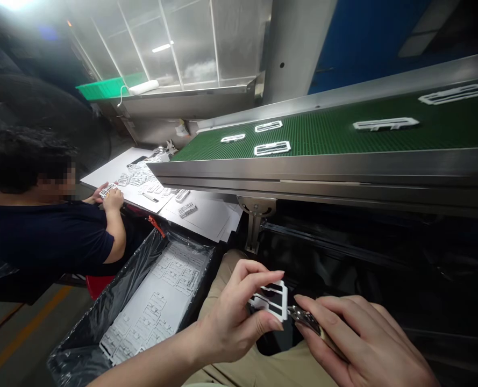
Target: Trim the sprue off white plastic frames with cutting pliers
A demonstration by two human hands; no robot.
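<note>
My left hand [234, 312] pinches a small white plastic frame [284, 301] between thumb and fingers, above my lap. The frame has thin bars and open slots. My right hand [359, 338] is closed around nippers [307, 318] with a shiny metal head and a pale handle. Their tip meets or nearly meets the right edge of the frame; I cannot tell whether it is cutting. Most of the handle is hidden by my fingers.
A green conveyor belt [315, 134] carries several white frames [272, 148] behind a metal rail. At lower left, a black-lined bin [77, 333] holds white plastic parts. A co-worker [49, 226] handles a part at a white table [206, 220] with piled parts.
</note>
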